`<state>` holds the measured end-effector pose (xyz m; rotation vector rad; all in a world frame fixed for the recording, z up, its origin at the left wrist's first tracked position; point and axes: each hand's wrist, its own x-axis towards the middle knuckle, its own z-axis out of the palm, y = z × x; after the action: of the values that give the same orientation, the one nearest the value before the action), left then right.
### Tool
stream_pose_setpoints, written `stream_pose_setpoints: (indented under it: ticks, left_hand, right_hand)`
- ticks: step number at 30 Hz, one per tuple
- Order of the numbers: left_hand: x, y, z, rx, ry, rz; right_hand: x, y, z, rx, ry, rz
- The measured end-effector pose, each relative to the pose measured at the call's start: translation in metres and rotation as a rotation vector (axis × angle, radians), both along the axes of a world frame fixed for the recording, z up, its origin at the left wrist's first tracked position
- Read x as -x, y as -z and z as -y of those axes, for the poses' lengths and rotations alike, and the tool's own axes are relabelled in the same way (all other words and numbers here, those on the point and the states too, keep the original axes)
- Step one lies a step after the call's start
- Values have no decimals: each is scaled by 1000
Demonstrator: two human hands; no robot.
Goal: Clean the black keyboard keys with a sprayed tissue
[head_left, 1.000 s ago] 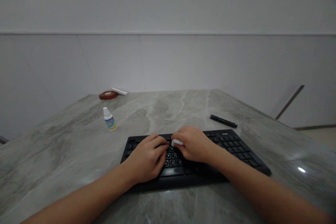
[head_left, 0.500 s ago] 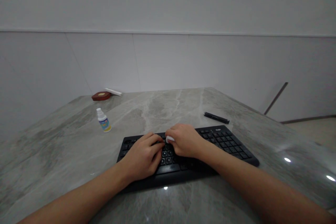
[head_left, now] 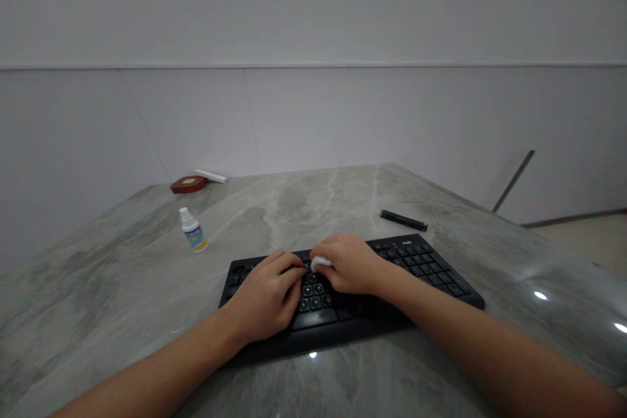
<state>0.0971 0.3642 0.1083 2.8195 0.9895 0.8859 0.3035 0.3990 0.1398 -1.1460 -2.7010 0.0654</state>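
Note:
A black keyboard (head_left: 313, 333) lies at a slight slant on the marble-patterned table, close to me. My left hand (head_left: 268, 294) rests palm down on its left half, fingers bent over the keys and the thumb apart from them; it holds nothing that I can see. Just to the right, my right hand (head_left: 350, 264) is closed, pinching a small folded white pad (head_left: 321, 262) between thumb and fingers, low over the upper middle keys. Whether the pad touches the keys is hidden. Left fingertips and pad are close together.
A white spray bottle (head_left: 194, 232) with a blue and yellow label stands left of the keyboard. Behind its right end lies a black pen (head_left: 403, 219). A reddish-brown case (head_left: 189, 184) and a white strip (head_left: 211, 176) sit at the far left, near the wall (head_left: 304, 117).
The white pad in my right hand has shifted slightly and turned a little. My left hand stays nearly in place. The view has tilted slightly.

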Motion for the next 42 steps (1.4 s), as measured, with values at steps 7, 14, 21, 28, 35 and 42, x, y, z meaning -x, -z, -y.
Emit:
stream_pose_setpoints:
  ticks: [7,14,21,28,35,42]
  left_hand:
    - [0,1,0,-6,-1,3]
    - [0,0,0,-2,4,9]
    - [0,-1,1,-1,2,6]
    - [1,-1,1,-4,8,6]
    - [1,1,-1,5,5,1]
    - [1,1,-1,3,-2,-5]
  right_hand:
    - [-5,-3,-1,16,-22,10]
    - [-6,-1,-2,-31,7,-5]
    - [-1,0,-1,-81,78,31]
    - [-3,0,-1,-41,1,32]
    - [-4,0,-1,-56,-13,36]
    - [-1,-1,0,-103,41,68]
